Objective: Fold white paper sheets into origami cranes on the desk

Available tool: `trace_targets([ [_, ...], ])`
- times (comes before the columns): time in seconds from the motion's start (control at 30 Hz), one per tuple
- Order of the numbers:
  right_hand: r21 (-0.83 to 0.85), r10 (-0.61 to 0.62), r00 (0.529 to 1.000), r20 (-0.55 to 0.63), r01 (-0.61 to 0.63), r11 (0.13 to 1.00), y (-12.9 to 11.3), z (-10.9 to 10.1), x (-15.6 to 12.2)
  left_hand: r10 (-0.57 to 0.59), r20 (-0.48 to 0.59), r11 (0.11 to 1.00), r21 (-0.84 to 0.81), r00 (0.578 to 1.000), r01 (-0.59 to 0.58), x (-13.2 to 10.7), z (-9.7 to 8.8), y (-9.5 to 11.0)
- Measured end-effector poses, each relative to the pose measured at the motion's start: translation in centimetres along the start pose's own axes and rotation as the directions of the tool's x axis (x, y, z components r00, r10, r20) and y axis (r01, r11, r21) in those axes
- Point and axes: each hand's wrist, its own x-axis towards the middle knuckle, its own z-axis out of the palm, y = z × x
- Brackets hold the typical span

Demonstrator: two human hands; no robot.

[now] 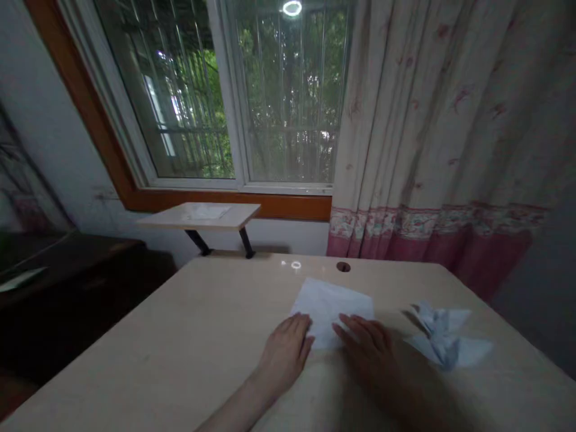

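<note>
Sheet on desk may skew

The left hand lies flattened at the sheet's left edge, the right hand, fingers parted, on its right side; neither grips. Uneven pressure could twist it; a sideways slip could crush the folded paper.
</note>
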Motion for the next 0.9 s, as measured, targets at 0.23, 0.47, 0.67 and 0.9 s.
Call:
trace_targets([
  [0.23, 0.082, -0.14, 0.969, 0.201, 0.126, 0.989, 0.3, -0.2, 0.0, 0.036, -0.042, 0.999, 0.014, 0.998, -0.036, -0.4, -1.1, 1.3],
  [0.47, 0.133, -0.123, 0.961, 0.247, 0.092, 0.987, 0.6, -0.4, 0.0, 0.112, -0.033, 0.994, 0.011, 0.993, -0.112, -0.8, -1.8, 2.2],
  [0.67, 0.163, -0.052, 0.941, 0.336, -0.004, 0.987, 0.7, -1.0, 0.6, 0.186, -0.044, 0.982, -0.011, 0.982, -0.187, -1.1, -1.2, 2.2],
  [0.9, 0.235, -0.009, 0.908, 0.418, -0.099, 0.967, 1.2, -0.7, 0.4, 0.224, -0.012, 0.974, -0.025, 0.974, -0.225, -1.5, -1.0, 2.3],
])
